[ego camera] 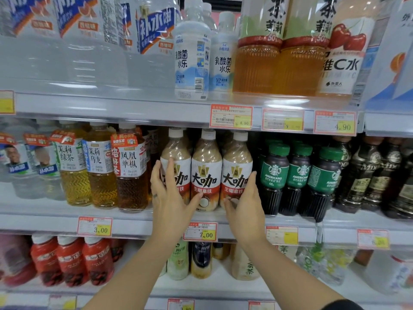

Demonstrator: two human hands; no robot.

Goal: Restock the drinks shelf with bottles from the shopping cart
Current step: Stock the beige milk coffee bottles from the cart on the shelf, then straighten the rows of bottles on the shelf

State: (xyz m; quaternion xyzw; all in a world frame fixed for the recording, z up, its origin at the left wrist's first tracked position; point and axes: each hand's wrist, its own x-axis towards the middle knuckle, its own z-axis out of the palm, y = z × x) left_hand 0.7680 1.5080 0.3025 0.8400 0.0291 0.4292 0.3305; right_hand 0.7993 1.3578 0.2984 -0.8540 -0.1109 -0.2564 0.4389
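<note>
Item: three coffee bottles (pixel 206 171), upright on shelf (pixel 134 222), between the hands. Left hand (pixel 169 198), right hand (pixel 243 202): wide, fingers straight, pressing the row's outer sides, likely to square it up. Tea bottles (pixel 131 166) beyond left hand. Cart unseen

Glossy plastic bottles (pixel 206 173), paper price tags (pixel 200 231), matt shelf (pixel 44 221).

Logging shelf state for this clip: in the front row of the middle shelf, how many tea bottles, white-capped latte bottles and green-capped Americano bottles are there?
Tea bottles: 3
Latte bottles: 3
Americano bottles: 3
Total: 9
</note>
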